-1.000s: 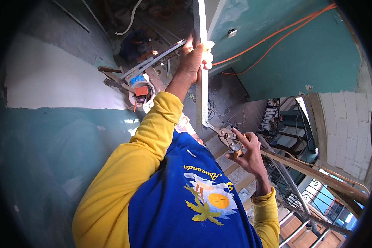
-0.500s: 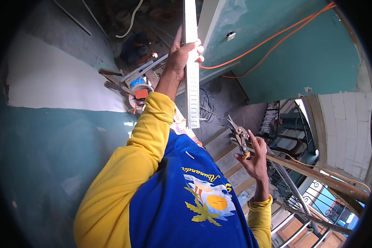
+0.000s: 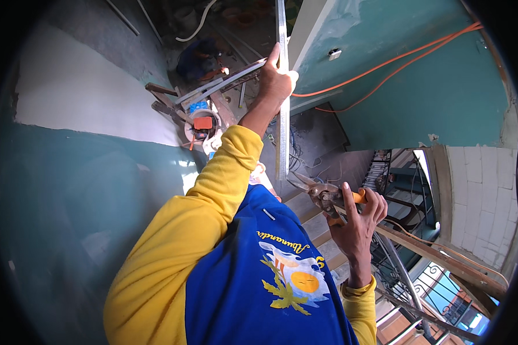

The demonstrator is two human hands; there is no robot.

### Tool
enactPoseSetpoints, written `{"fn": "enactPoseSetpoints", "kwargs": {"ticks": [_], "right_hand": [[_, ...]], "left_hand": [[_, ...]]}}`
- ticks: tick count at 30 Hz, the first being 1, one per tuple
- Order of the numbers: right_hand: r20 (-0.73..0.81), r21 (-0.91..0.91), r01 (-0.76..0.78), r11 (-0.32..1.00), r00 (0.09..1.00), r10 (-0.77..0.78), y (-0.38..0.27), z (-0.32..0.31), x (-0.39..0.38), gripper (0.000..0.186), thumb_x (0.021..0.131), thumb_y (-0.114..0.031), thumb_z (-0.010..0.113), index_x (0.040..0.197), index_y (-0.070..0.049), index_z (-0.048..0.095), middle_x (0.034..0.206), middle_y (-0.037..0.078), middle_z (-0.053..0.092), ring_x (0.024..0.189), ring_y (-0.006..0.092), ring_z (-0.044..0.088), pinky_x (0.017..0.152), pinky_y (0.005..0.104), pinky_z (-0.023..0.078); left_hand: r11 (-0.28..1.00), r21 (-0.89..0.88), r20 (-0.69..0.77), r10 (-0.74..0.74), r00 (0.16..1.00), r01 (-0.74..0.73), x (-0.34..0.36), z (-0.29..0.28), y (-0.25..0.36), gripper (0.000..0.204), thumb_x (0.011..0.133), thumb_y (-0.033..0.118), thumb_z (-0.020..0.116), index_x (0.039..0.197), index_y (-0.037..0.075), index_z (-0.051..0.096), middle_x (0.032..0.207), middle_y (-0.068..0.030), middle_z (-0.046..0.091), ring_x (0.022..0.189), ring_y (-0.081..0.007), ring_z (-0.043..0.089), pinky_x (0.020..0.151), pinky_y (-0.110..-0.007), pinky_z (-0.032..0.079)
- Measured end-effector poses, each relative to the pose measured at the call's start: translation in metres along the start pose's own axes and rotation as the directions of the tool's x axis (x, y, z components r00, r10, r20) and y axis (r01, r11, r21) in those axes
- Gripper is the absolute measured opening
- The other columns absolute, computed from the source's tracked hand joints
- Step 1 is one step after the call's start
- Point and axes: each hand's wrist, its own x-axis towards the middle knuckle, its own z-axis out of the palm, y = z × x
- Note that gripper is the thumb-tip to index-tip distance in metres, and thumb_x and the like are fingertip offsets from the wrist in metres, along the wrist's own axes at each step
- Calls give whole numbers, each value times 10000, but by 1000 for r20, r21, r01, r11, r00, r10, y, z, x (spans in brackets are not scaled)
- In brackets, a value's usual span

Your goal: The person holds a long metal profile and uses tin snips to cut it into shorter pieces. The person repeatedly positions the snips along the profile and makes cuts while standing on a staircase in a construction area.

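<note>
A long metal channel [image 3: 282,141], turned edge-on, runs up out of the top of the view. My left hand [image 3: 275,86] is closed around it partway along, index finger stretched upward on the metal. My right hand [image 3: 360,227] grips a pair of tin snips [image 3: 323,196] with orange handles. The snips' handles are spread and their blades look parted. Their tips lie just beside the channel's near end; whether they touch it I cannot tell.
Behind, a person [image 3: 198,62] crouches near a bucket [image 3: 191,133] with an orange thing on it. Orange cables [image 3: 385,70] hang across the green wall [image 3: 420,103]. Stairs [image 3: 316,227] drop below my hands, with a wooden rail [image 3: 437,253] and metal railing at right.
The channel has rolled from its broad slotted face to a narrow edge. My right hand has brought the snips up and left, toward its near end, with the handles spread wider.
</note>
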Motion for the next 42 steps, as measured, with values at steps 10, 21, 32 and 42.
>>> {"fn": "enactPoseSetpoints", "kwargs": {"ticks": [10,21,32,42], "right_hand": [[-58,-103,43,994,997,-49,1,1,2,973,549,-65,788,1478,-292,609,1331,156,457,1332,374,401,1171,593,231],[-251,-265,-91,960,968,22,-20,20,-9,808,742,-45,805,1473,-335,616,1265,122,475,1251,328,445,1090,529,259],[59,-76,-14,997,998,19,-11,1,4,863,644,-141,876,1449,-348,645,1102,116,525,1086,311,522,991,508,339],[582,285,-190,940,813,-12,13,-5,25,955,645,-413,999,1512,-295,615,1033,102,548,1016,283,521,948,466,384]], "left_hand": [[973,218,-24,79,997,-72,2,7,-6,862,846,-70,673,1641,26,354,968,-114,699,743,-155,651,675,-287,544],[958,285,-97,13,995,15,21,18,-31,890,801,-113,675,1627,0,365,1394,-181,645,1079,-202,687,917,-279,556],[991,136,-36,19,999,-14,17,26,-58,847,803,-70,603,1617,60,409,1561,-168,557,1413,-296,564,1148,-297,457],[819,429,29,409,912,-381,-11,21,-51,755,816,-53,602,1550,92,501,1420,-174,655,1237,-374,656,1043,-401,549]]}}
